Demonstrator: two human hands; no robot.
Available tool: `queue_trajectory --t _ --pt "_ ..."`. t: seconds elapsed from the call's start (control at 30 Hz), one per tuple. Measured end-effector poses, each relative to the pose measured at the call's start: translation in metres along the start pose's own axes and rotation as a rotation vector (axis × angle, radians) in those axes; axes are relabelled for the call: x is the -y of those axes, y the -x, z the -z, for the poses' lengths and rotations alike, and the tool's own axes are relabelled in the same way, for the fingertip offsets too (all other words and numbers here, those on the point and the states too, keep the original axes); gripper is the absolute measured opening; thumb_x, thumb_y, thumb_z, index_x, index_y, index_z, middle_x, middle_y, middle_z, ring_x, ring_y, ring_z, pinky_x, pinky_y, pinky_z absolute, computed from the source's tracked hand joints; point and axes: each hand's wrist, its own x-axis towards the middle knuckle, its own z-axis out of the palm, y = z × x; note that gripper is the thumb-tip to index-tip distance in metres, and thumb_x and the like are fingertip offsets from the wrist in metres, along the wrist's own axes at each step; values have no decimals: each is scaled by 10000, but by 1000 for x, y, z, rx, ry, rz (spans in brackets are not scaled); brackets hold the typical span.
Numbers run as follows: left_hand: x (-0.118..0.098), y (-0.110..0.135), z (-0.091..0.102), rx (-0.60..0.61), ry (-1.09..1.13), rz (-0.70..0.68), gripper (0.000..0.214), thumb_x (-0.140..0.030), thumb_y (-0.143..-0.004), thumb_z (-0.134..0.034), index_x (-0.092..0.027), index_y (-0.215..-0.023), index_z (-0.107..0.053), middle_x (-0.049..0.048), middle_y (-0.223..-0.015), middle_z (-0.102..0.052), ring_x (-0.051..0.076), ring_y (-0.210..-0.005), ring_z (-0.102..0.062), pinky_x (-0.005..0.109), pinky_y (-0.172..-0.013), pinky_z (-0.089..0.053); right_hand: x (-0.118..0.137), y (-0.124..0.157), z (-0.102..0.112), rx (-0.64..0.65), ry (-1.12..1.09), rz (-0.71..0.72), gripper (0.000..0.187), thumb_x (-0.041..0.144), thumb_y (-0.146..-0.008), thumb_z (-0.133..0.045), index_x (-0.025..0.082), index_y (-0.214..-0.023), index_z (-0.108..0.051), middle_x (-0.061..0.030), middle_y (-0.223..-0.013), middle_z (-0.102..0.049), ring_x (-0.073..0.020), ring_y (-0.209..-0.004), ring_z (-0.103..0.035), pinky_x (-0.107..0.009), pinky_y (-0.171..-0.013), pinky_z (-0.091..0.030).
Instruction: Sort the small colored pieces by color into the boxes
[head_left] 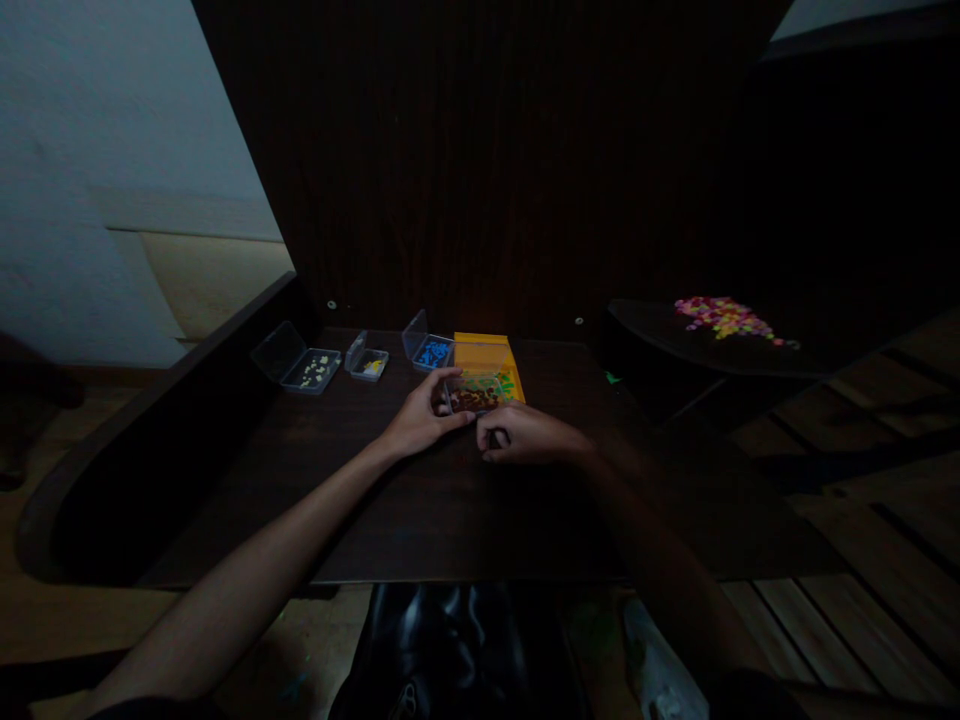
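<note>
A small clear plastic box with brown pieces inside rests on the dark wooden table, in front of a yellow box that holds mixed coloured pieces. My left hand curls round the clear box's left side, thumb and fingers on its edges. My right hand lies just below and right of the box with its fingers curled in; what they hold, if anything, is hidden in the dim light.
Three open clear cases stand at the table's back: one with pale pieces, one with yellow pieces, one with blue pieces. A heap of pink and yellow pieces lies on a dark shelf to the right. A dark panel rises behind.
</note>
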Motion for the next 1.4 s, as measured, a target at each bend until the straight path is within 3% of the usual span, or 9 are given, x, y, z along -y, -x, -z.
queue_trajectory --t 0.5,0.73,1.03,1.4 --pt "-4 1 -1 -19 -56 11 628 -239 -658 -766 -172 -1210 -473 124 -1270 -556 196 -998 -622 404 -898 -534 -6 0 0 156 -74 29 135 216 -722 -738 132 -817 -693 -10 -765 -663 -107 -674 -591 -188 -610 -415" --pt "-5 2 -1 -10 -21 17 636 -234 -658 -771 -170 -1212 -464 123 -1256 -562 214 -1029 -626 422 -920 -526 -3 1 1 94 -30 36 166 243 -785 -671 143 -914 -704 -14 -762 -664 -105 -657 -582 -199 -617 -411" --pt "-4 2 -1 -3 -12 4 626 -224 -662 -766 -175 -1210 -467 125 -1254 -566 222 -1049 -624 436 -940 -515 -4 -7 -10 89 60 83 124 135 -778 -594 159 -813 -710 -3 -756 -655 -102 -676 -562 -205 -652 -382" --pt "-6 1 -1 -29 -44 18 645 -248 -650 -772 -174 -1215 -471 116 -1193 -600 205 -976 -629 432 -899 -526 -6 -2 -3 37 41 -19 116 174 -801 -589 151 -838 -696 7 -685 -620 -94 -616 -524 -198 -588 -336"
